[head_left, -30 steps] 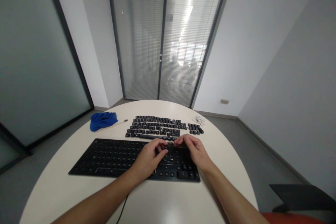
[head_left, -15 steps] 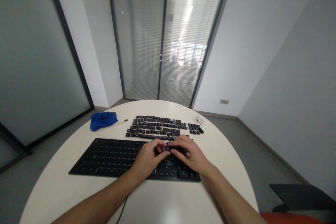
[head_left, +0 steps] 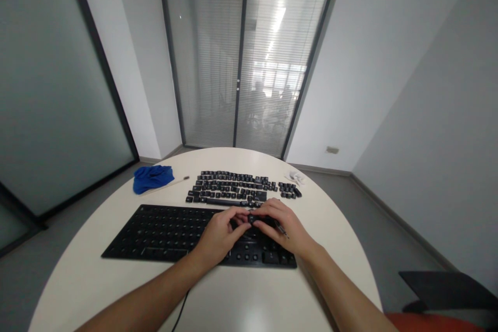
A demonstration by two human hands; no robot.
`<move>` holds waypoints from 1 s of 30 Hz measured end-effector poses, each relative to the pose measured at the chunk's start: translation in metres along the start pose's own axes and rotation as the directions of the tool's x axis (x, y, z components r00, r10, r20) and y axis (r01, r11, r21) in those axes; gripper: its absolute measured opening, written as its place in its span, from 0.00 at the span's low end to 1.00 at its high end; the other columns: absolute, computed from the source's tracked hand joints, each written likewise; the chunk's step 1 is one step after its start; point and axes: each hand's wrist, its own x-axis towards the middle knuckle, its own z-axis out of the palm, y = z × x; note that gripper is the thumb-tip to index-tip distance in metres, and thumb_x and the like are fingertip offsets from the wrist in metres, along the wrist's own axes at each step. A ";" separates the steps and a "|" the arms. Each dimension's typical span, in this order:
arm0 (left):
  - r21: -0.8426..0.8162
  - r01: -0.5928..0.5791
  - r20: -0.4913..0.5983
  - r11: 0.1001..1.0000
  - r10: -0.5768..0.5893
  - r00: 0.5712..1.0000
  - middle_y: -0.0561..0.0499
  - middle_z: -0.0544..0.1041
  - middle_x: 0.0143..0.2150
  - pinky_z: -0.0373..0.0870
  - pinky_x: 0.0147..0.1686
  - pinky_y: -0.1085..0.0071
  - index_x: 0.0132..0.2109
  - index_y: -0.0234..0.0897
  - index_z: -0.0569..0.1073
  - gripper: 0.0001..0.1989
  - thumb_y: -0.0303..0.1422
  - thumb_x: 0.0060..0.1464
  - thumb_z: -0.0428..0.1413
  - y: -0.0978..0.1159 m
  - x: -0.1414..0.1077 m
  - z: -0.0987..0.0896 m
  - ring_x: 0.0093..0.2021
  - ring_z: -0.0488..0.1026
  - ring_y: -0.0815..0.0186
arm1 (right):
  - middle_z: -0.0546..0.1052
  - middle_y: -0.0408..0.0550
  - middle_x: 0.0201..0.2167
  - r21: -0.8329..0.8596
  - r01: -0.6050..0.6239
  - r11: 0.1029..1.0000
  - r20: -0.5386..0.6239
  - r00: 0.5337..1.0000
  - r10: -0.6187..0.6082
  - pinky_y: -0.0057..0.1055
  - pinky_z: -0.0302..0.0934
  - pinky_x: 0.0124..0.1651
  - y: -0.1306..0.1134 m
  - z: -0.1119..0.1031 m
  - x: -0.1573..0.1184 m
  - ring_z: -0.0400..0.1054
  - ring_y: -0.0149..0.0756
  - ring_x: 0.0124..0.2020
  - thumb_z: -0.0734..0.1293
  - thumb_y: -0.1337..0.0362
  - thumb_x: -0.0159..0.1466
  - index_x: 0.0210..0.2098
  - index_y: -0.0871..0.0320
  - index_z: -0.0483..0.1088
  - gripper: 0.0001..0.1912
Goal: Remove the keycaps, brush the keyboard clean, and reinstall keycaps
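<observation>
A black keyboard (head_left: 167,231) with most of its keycaps off lies in front of me on the table. Over its right part my left hand (head_left: 223,228) and my right hand (head_left: 278,223) meet at the fingertips. Between them is a small black keycap (head_left: 252,219), pinched from both sides. A slim dark tool with a pale tip (head_left: 283,230) is tucked in my right hand; its kind is unclear. Behind the keyboard, loose black keycaps (head_left: 229,185) stand in rows, with the long space bar (head_left: 223,202) at the front. My hands cover part of the keyboard.
On the round white table (head_left: 249,295), a blue cloth (head_left: 153,179) and a thin brush (head_left: 177,181) lie at the left. Crumpled white material (head_left: 296,177) sits at the back right. A cable (head_left: 181,311) runs toward me. At the lower right stands a chair (head_left: 447,290).
My right hand has shifted slightly, and the keycap between the fingertips shows a little more. The slim tool in that hand has moved slightly. The rest stays in place.
</observation>
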 end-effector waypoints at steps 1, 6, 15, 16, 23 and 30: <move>0.000 0.002 0.000 1.000 -0.002 1.000 0.48 0.81 0.39 0.70 0.34 0.70 0.47 0.38 0.77 0.10 0.33 0.58 0.58 0.000 0.000 0.000 0.36 0.76 0.63 | 0.75 0.49 0.38 0.000 0.000 1.000 -0.003 1.000 0.000 0.38 0.64 0.44 0.000 0.000 0.000 0.69 0.41 0.41 0.67 0.61 0.69 0.50 0.51 0.74 0.11; -0.014 0.025 -0.033 1.000 -0.025 0.999 0.48 0.80 0.40 0.70 0.33 0.71 0.46 0.38 0.76 0.10 0.34 0.59 0.56 0.000 0.001 0.001 0.39 0.76 0.62 | 0.75 0.49 0.36 0.024 0.014 1.000 -0.033 0.999 -0.013 0.37 0.64 0.43 0.000 0.000 0.000 0.69 0.40 0.40 0.68 0.60 0.68 0.45 0.53 0.75 0.07; -0.025 0.014 0.017 1.000 -0.013 1.000 0.48 0.80 0.41 0.71 0.35 0.71 0.45 0.38 0.76 0.09 0.32 0.59 0.55 0.001 0.001 0.001 0.39 0.75 0.63 | 0.76 0.48 0.35 0.026 0.018 0.999 -0.028 0.999 -0.018 0.36 0.63 0.42 -0.003 0.001 0.001 0.69 0.40 0.39 0.69 0.58 0.68 0.45 0.53 0.73 0.08; -0.030 0.018 0.024 0.999 -0.017 1.000 0.49 0.80 0.41 0.70 0.34 0.71 0.45 0.38 0.76 0.09 0.32 0.59 0.55 0.001 0.001 0.001 0.39 0.75 0.63 | 0.76 0.48 0.35 0.028 0.022 0.999 -0.027 0.999 -0.021 0.37 0.63 0.42 -0.003 0.002 0.001 0.69 0.40 0.39 0.69 0.58 0.67 0.45 0.53 0.73 0.09; -0.118 0.034 0.028 0.992 -0.031 0.999 0.48 0.78 0.41 0.70 0.34 0.72 0.46 0.37 0.75 0.09 0.32 0.58 0.56 0.002 0.000 0.003 0.40 0.75 0.63 | 0.75 0.48 0.35 0.031 0.027 0.999 -0.081 0.996 -0.025 0.35 0.62 0.40 0.003 0.008 -0.001 0.69 0.39 0.37 0.72 0.56 0.64 0.37 0.54 0.70 0.10; -0.198 0.049 0.070 0.979 -0.036 0.997 0.47 0.78 0.43 0.70 0.37 0.70 0.46 0.37 0.75 0.09 0.33 0.59 0.55 0.002 0.000 0.005 0.43 0.74 0.62 | 0.75 0.47 0.35 0.033 0.053 0.998 -0.043 0.998 -0.052 0.35 0.62 0.40 0.000 0.009 -0.001 0.69 0.39 0.38 0.72 0.56 0.64 0.37 0.54 0.68 0.11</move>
